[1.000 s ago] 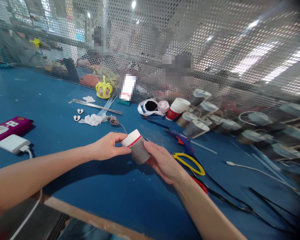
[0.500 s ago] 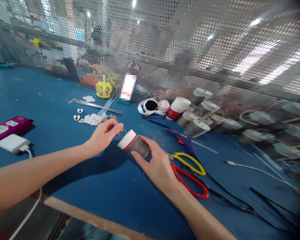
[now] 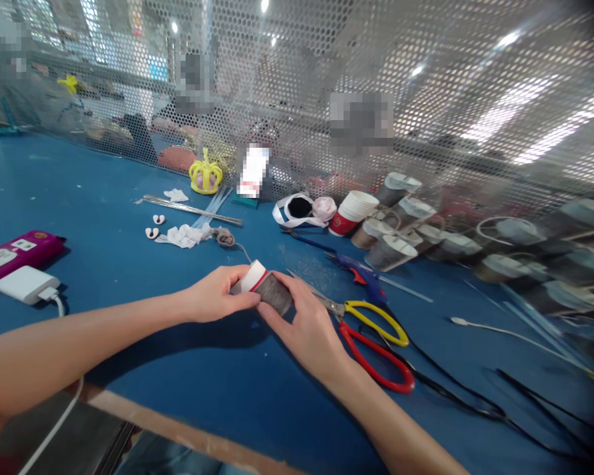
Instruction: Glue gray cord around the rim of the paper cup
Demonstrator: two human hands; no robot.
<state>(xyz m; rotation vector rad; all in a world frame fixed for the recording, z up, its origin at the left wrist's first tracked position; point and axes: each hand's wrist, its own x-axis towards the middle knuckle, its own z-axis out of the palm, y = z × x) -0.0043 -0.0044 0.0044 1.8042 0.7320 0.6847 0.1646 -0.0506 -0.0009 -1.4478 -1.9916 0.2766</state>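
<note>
Between my two hands is a tilted paper cup, wound with grey yarn and bare white above a red line near its rim. My right hand wraps round its yarn-covered side. The fingers of my left hand grip the white rim end. From the cup a grey strand runs up to a small ball of grey yarn on the table. Scissors with one yellow and one red handle lie just beyond my right hand.
A glue gun, stacked paper cups and several wrapped cups stand to the right. A yellow crown and a phone are at the back by a perforated screen. A purple power strip lies left.
My left hand has come down from the strand to the cup's rim and now grips it. The yarn ball has come into view. My right hand keeps its hold.
</note>
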